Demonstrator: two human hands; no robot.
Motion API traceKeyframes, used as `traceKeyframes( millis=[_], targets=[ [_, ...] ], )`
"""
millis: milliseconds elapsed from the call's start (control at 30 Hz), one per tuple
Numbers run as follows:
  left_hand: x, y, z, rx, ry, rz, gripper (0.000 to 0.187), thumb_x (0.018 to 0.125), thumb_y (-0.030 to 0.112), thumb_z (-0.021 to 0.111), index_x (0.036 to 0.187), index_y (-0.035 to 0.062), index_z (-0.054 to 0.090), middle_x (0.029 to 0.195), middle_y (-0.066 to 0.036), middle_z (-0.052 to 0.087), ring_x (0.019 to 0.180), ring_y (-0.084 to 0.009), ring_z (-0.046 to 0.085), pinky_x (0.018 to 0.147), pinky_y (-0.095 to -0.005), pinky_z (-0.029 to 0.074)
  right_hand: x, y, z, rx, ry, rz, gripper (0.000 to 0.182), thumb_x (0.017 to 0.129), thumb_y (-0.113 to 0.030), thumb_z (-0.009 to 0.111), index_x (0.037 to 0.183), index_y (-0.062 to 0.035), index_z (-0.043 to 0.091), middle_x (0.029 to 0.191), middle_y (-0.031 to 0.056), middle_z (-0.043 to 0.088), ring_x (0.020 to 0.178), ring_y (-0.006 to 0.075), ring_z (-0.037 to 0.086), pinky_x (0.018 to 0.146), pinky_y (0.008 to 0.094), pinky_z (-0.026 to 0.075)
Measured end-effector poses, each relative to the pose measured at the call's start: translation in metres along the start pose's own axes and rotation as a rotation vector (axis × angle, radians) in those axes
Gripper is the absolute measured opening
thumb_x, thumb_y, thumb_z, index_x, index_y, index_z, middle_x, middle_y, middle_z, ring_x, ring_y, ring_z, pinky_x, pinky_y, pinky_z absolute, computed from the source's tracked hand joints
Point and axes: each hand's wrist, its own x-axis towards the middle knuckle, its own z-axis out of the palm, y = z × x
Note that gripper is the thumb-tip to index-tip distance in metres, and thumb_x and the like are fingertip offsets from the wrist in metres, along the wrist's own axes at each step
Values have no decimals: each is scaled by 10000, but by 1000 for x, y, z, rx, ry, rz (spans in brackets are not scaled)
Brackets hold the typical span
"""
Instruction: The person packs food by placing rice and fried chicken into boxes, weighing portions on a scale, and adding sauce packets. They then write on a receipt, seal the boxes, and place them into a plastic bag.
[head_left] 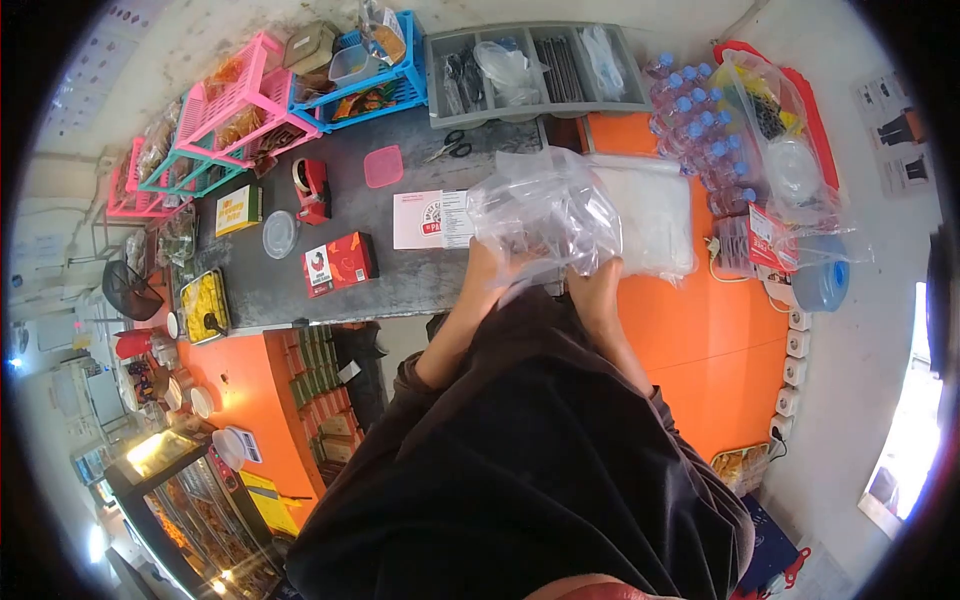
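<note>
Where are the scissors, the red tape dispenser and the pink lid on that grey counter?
scissors (pixel 449 147): head view, where the blades meet the black handles.
red tape dispenser (pixel 313 190): head view, middle of its red body.
pink lid (pixel 383 166): head view, centre of its flat top.

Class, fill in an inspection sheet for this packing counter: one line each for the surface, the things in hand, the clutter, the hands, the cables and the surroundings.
Surface: grey counter beside an orange counter.
Things in hand: clear plastic bag, crumpled, held above a stack of clear bags.
Clutter: red box, pink lid, scissors, tape dispenser, pink basket, blue basket, grey tray, water bottles.
Hands: left hand and right hand both grip the bag from below.
Cables: a cord near the sockets at the orange counter's edge.
Surroundings: lit display case lower left, wall right.
</note>
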Motion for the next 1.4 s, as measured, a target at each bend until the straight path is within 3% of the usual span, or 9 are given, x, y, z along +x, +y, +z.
traceKeyframes(
  millis=[100,167,367,567,767,867,1000,1067,1400],
  targets=[
    [-5,17,14,383,232,181,334,727,139,765,983,-27,630,870,-132,676,735,-215,635,665,-341,507,-1,-12,9,-82,95,-213,368,671,2,707,1036,3,664,949,206,678,850,350,671,754,376,515],
    [-3,18,25,-353,414,3,327,716,151,775,950,-29,635,806,-115,680,677,-229,641,633,-353,508,-2,-18,12,-69,108,-224,364,678,7,703,1039,-6,666,957,199,679,865,343,671,755,371,517],
    [-1,38,-2,344,159,-102,254,746,92,740,931,-45,631,734,-107,666,644,-195,638,619,-321,515,3,-29,14,-70,124,-275,368,675,19,678,1042,13,654,959,206,672,899,361,655,791,384,505],
    [-7,-19,-1,-348,75,-171,287,768,49,716,1022,-37,612,912,-92,657,809,-127,623,688,-289,519,2,-25,22,-8,85,-94,347,650,10,677,992,57,645,927,225,666,900,327,658,785,391,491],
    [-3,5,-20,-108,-298,-289,266,838,98,667,1081,6,611,988,-82,643,866,-139,597,765,-300,502,6,2,22,-39,65,-60,296,709,-4,676,1003,27,668,873,235,664,811,341,670,714,370,501],
    [-10,-39,-14,78,-289,-47,241,852,122,656,1071,29,621,980,-71,638,845,-150,592,757,-303,499,8,5,23,-19,-12,9,293,701,-7,670,990,42,664,866,228,670,832,314,669,740,374,493],
    [-8,-71,16,-786,34,-177,263,870,140,625,1108,32,596,992,-88,599,888,-182,592,736,-337,527,7,-6,25,-17,-48,-87,307,711,10,650,1014,55,651,860,175,689,840,263,659,766,369,486],
    [-9,-13,3,-144,-5,-269,222,862,140,630,1056,33,605,898,-97,605,820,-174,597,686,-354,526,5,-7,30,-31,29,-126,334,734,48,609,1066,86,615,932,156,669,852,224,611,784,357,479],
    [-62,-48,15,-609,77,-332,245,880,232,626,1064,72,641,800,-47,600,702,-125,575,603,-279,459,-12,-18,41,-185,-84,-57,409,728,87,552,1135,128,565,1025,231,637,967,306,613,821,397,481]
  ],
)
